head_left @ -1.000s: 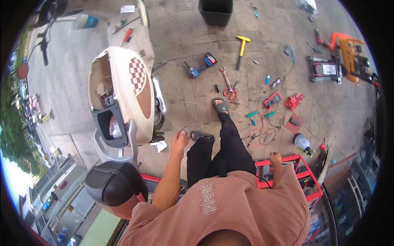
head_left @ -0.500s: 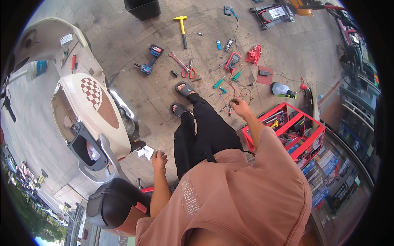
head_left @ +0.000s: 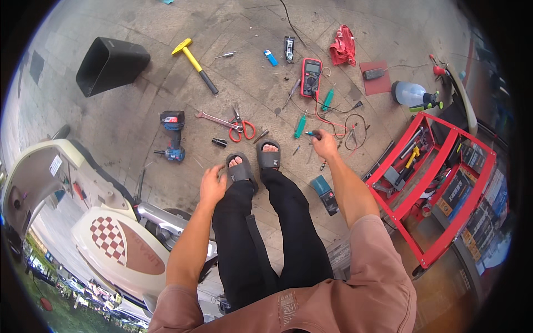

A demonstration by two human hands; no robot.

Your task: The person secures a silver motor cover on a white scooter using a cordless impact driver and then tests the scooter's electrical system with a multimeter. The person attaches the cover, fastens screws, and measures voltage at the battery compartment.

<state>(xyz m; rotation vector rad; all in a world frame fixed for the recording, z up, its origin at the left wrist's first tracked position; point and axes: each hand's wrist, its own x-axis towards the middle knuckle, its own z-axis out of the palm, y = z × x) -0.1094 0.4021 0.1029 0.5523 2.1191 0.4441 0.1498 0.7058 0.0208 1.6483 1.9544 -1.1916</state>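
My right hand is low over the floor in front of my right sandal, its thumb and fingers closed on a small teal-handled tool. The tool's working end is too small to make out. Just beyond lie two green-handled screwdrivers and a red multimeter with red and black test leads. My left hand hangs beside my left sandal, fingers loosely apart and holding nothing. Ahead of it are red-handled scissors, a wrench and a blue cordless impact driver.
At right stand a red tool cart and a spray bottle. A cream scooter takes up the left. Farther off are a black bin, a yellow hammer, a blue lighter and a red cloth.
My view has swung toward the floor ahead. My right hand has moved forward, and the teal-handled tool that lay on the floor is now at its fingers. My left arm has reached forward too.
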